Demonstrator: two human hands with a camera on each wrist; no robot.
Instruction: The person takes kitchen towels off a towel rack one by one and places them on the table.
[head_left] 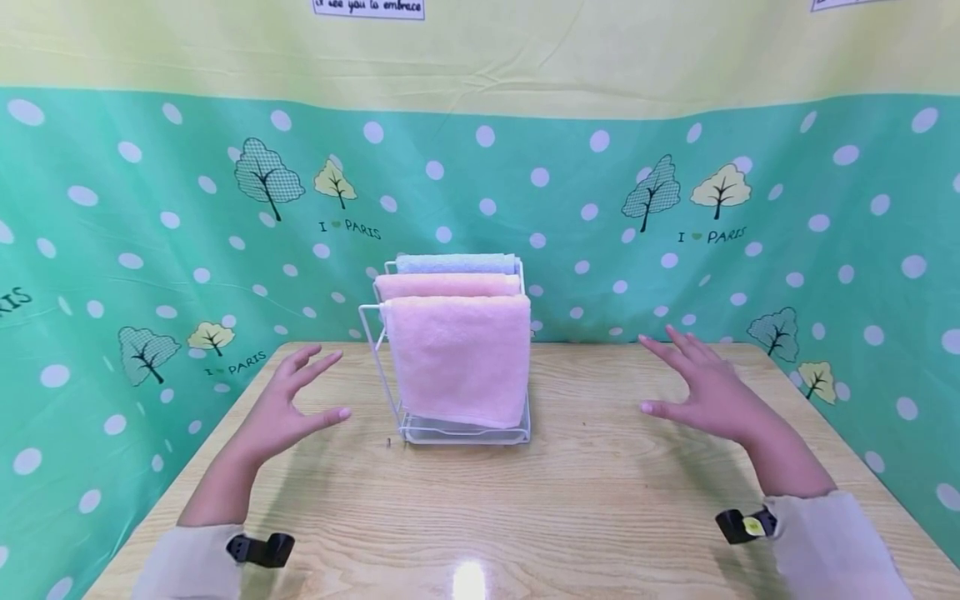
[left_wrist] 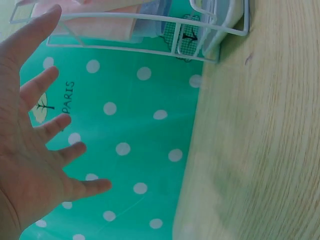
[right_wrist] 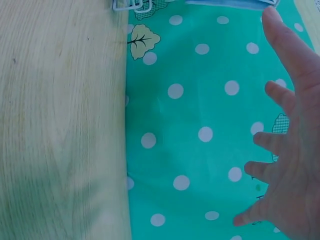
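Observation:
A white wire rack [head_left: 382,375] stands on the table with three small towels draped over its bars. The front towel [head_left: 461,358] is pink, a second pink towel [head_left: 450,286] hangs behind it, and a light blue towel [head_left: 457,263] is at the back. To the left of the rack my left hand [head_left: 281,412] is held above the table, fingers spread and touching nothing. My right hand [head_left: 708,392] hovers farther off on the right side, its fingers also apart and holding nothing. Each wrist view shows the palm with spread fingers, away from the rack.
The rack has a pale tray [head_left: 465,435] at its base. Under it lies a light wood table [head_left: 585,517]. A green dotted curtain [head_left: 570,208] hangs behind the table and along both sides. A tiny dark speck [head_left: 388,442] lies left of the rack's base.

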